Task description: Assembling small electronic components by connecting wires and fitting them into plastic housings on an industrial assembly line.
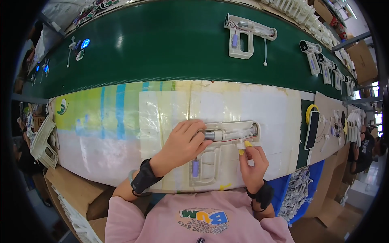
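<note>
Here's the cream-white plastic gun-shaped half-shell [231,125], open side up on the white-covered table [271,107], right beneath the hands: looks light and stiff, probably best taken by its looped handle [207,182], clear of those delicate thin red wires [231,141]. The left grip [186,141] curls over the shiny silver metal cylinder [209,135], squeeze or not, can't tell; the right grip [253,165] pinches a small whitish piece [241,144] at the shell's near edge.
</note>
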Motion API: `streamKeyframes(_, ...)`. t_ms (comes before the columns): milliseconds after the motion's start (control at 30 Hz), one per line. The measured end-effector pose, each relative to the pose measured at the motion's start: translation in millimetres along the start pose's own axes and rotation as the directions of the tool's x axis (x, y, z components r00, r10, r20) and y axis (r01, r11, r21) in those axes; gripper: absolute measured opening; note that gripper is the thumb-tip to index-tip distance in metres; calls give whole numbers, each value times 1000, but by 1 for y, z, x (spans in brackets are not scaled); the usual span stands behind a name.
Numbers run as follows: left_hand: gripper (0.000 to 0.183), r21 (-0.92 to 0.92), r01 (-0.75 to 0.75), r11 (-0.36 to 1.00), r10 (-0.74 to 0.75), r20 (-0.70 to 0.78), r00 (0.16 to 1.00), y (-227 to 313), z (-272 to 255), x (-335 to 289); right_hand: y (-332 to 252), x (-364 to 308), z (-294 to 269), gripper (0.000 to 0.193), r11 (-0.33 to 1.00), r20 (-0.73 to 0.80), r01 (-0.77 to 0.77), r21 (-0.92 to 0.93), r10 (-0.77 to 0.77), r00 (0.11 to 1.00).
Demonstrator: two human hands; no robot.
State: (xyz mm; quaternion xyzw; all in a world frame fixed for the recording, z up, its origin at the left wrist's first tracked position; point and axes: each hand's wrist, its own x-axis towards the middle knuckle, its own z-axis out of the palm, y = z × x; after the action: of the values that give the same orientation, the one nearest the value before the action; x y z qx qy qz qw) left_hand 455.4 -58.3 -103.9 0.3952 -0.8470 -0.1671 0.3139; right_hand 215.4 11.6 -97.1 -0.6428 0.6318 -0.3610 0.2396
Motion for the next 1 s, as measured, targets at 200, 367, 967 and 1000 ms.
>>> streamKeyframes(200,29,-9,11,1000,-11,-19,1000,-2,1,-4,1,10,9,24,988,0,145,-61,-145,989)
streamKeyframes(367,25,19,18,1000,-18,-37,999,-4,6,-6,8,10,11,25,979,22,187,-81,-186,982)
streamKeyframes(967,20,84,59,995,-68,101,993,7,-6,-2,3,25,6,28,971,69,181,-155,-172,983)
streamKeyframes(1000,18,93,74,993,-83,101,991,8,-5,0,2,29,2,30,972,87,181,-151,-169,982)
